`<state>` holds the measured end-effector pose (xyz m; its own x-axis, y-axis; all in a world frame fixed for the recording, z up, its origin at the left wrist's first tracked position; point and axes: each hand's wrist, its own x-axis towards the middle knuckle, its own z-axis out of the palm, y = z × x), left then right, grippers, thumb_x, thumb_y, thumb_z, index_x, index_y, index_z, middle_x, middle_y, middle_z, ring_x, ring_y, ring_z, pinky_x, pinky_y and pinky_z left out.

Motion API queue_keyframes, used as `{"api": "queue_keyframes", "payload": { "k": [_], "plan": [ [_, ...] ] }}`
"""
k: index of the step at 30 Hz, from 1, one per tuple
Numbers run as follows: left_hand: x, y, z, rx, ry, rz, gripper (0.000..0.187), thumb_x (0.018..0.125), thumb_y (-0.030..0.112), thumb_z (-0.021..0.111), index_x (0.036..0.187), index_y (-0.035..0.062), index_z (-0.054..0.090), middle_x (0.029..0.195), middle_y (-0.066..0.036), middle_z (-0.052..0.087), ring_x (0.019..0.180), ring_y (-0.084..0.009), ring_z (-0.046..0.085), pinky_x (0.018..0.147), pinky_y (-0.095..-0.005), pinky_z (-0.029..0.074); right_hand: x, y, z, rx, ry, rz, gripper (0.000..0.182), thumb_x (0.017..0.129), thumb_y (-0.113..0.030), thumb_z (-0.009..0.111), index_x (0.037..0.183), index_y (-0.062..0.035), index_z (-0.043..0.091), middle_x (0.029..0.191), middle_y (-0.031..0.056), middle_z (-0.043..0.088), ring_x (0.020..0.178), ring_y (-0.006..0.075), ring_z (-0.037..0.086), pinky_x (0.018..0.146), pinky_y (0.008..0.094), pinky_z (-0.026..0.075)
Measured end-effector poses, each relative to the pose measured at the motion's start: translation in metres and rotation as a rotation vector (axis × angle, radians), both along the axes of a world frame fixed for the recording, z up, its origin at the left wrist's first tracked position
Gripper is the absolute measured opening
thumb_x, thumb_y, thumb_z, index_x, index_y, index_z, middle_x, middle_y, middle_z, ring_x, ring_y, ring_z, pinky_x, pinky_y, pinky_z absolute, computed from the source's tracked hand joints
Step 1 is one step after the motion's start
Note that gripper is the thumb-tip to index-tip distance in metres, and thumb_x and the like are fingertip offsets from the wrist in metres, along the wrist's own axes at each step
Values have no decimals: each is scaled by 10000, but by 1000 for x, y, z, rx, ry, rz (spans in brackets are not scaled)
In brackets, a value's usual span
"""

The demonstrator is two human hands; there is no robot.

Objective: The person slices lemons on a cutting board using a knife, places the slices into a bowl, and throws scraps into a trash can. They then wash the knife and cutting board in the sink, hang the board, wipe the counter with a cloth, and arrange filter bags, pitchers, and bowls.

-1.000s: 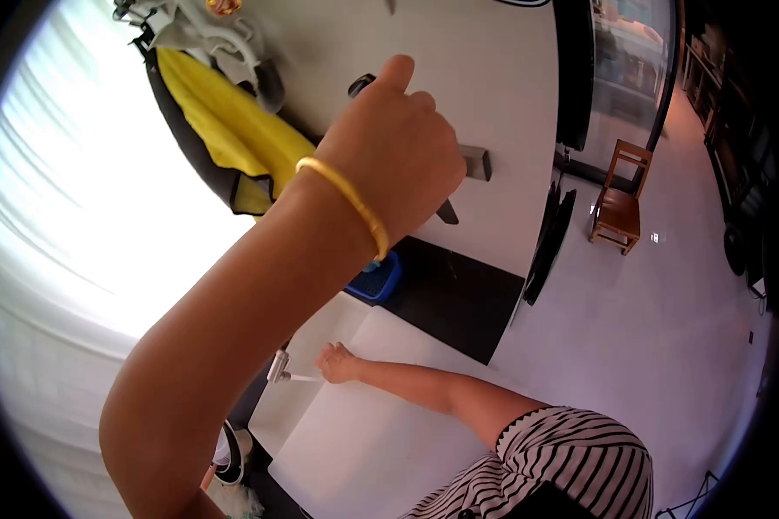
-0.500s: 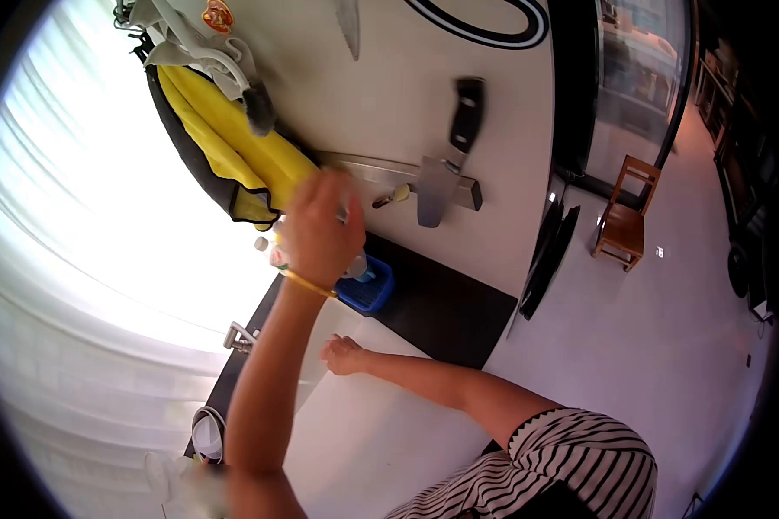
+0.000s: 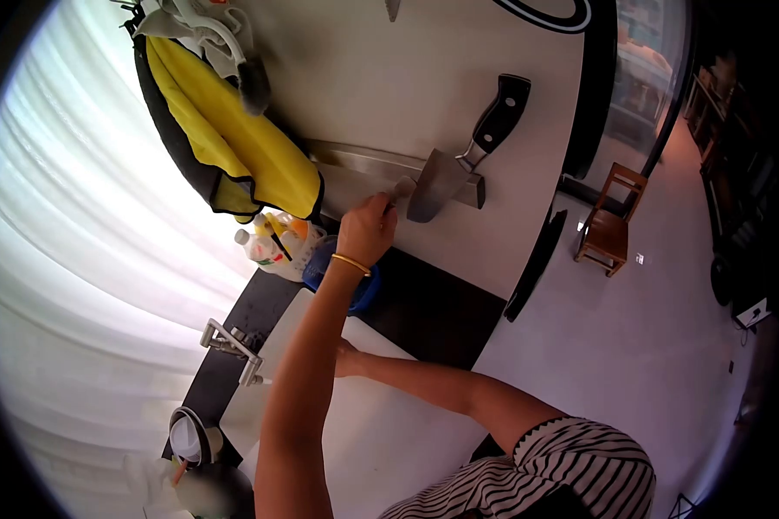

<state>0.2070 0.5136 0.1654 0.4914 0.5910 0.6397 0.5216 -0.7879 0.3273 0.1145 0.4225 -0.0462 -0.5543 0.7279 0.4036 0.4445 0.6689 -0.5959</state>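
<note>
My left hand [image 3: 368,229], with a gold bangle on its wrist, reaches up to the magnetic knife bar [image 3: 363,162] on the wall. Its fingers are pinched together at a small tool [image 3: 403,185] with a pale rounded end; the rest is hidden by the fingers and I cannot make out its kind. Just right of it a cleaver [image 3: 441,182] with a black riveted handle hangs tilted on the bar. My right hand [image 3: 346,358] is lower, over the sink area, mostly behind my left forearm, so its fingers are hidden.
A yellow and grey cloth [image 3: 234,138] hangs at the left. Below are bottles [image 3: 273,246], a blue basket [image 3: 365,290] on the dark counter [image 3: 433,320], and a faucet [image 3: 229,342]. Nested bowls [image 3: 186,437] stand lower left. A wooden chair [image 3: 608,229] is farther off.
My left hand has gone from in front of the yellow cloth to the small tool at the knife bar. The right hand is now more covered by the left forearm. The view has shifted.
</note>
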Motion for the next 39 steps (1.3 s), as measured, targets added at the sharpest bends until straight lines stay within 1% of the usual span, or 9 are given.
{"api": "queue_keyframes", "payload": {
  "k": [12, 16, 17, 18, 19, 22, 28, 32, 39],
  "plan": [
    [7, 13, -28, -123, -317, 9, 158, 797, 127, 637, 921, 36, 604, 728, -142, 615, 655, -340, 612, 606, -390, 493, 12, -10, 29, -821, 450, 385, 402, 906, -327, 541, 1203, -63, 480, 1195, 79, 525, 1091, 206, 493, 939, 337, 402],
    [-39, -8, 5, -37, -247, -70, 218, 792, 86, 631, 1003, 36, 612, 840, -144, 653, 734, -257, 659, 670, -317, 511, -61, 58, -83, -125, 303, 173, 429, 947, -339, 435, 1268, -55, 463, 1234, 107, 534, 1153, 217, 483, 965, 360, 376],
    [-76, -35, 13, -82, -190, -15, 243, 791, 84, 627, 1029, 39, 605, 889, -144, 649, 749, -258, 656, 678, -313, 512, -52, 52, -50, -42, -215, 68, 433, 901, -352, 495, 1229, -70, 507, 1111, 150, 605, 1031, 270, 575, 849, 390, 454],
    [-115, -64, 14, -128, -128, 31, 269, 790, 82, 622, 1055, 42, 599, 938, -144, 646, 763, -260, 654, 686, -309, 514, -37, 32, 7, -288, -198, 67, 386, 867, -343, 526, 1149, -82, 559, 1017, 159, 635, 914, 333, 608, 748, 438, 484],
    [-165, -100, 3, -145, -122, 116, 280, 795, 85, 620, 1072, 45, 595, 941, -130, 650, 750, -244, 654, 692, -306, 514, -64, 39, -45, 165, 1, 14, 309, 839, -325, 541, 1015, -83, 617, 995, 158, 637, 908, 335, 602, 747, 450, 478],
    [-320, -231, -68, -319, -256, 603, 263, 837, 125, 599, 1081, 28, 599, 962, -119, 655, 843, -188, 638, 728, -308, 505, -57, 8, 4, 80, -45, 4, 187, 690, -113, 676, 873, -74, 676, 950, 131, 652, 930, 300, 589, 839, 396, 463],
    [-421, -590, -240, -621, 63, 1642, 492, 798, 298, 639, 1162, -15, 531, 1054, -220, 578, 930, -357, 572, 851, -416, 451, 53, -69, 47, 283, -144, -275, 244, 745, -120, 653, 976, -54, 613, 1012, 126, 587, 985, 315, 531, 863, 393, 426],
    [-411, -622, -243, -857, -400, 1620, 533, 826, 336, 626, 1215, -10, 508, 953, -172, 586, 747, -253, 595, 654, -353, 487, 144, -145, 51, -295, -496, -452, 239, 783, -252, 664, 813, -40, 556, 734, 130, 580, 648, 301, 575, 582, 396, 446],
    [-449, -557, -226, -853, -63, 1634, 279, 856, 301, 550, 830, 23, 568, 690, -182, 612, 699, -378, 608, 633, -432, 478, 185, -220, -11, -272, -261, -629, 370, 803, -323, 680, 833, -50, 432, 662, 87, 470, 615, 246, 477, 608, 368, 423]
  ]
}}
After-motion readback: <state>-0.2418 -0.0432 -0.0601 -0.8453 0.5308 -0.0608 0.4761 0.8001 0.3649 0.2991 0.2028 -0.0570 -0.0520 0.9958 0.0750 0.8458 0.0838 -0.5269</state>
